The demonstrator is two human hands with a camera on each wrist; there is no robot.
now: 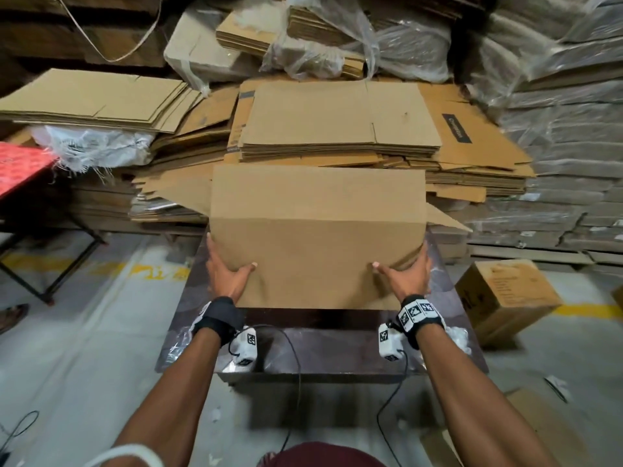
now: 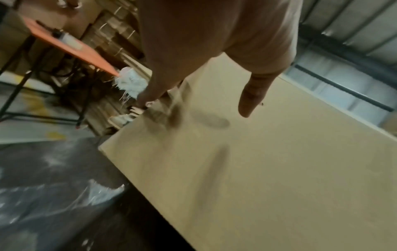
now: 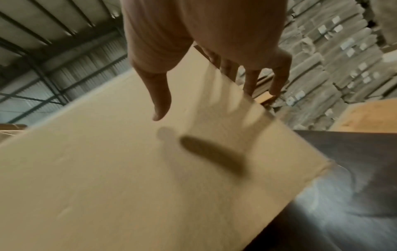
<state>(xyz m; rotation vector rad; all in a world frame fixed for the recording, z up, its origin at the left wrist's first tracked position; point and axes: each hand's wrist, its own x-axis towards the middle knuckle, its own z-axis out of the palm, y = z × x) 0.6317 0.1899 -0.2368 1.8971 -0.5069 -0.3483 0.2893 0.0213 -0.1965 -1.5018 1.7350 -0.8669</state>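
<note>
Presently, one cardboard box point(image 1: 317, 237), plain brown, stood at the middle of the dark tabletop point(image 1: 337, 335), leaning toward the far side, with loose flaps jutting out at left and right.

Left hand point(image 1: 226, 269): fingers point(image 2: 150, 95) wrapped round the box's left edge, thumb spread over the near face.

Right hand point(image 1: 406, 274): fingers point(image 3: 251, 81) clamped behind the right edge, thumb likewise spread. Whether either thumb pressed down could not be told.

Far side: stacks of flattened cartons point(image 1: 337, 129). Right, on the floor: one made-up carton point(image 1: 505, 298).

Progress, as judged: one blank appeared already brought to the tabletop and partly opened out of flat, a single crease showing across its face. Squaring the body, folding in the flaps and closing them appeared left to do. No tape or seal was visible on it.
</note>
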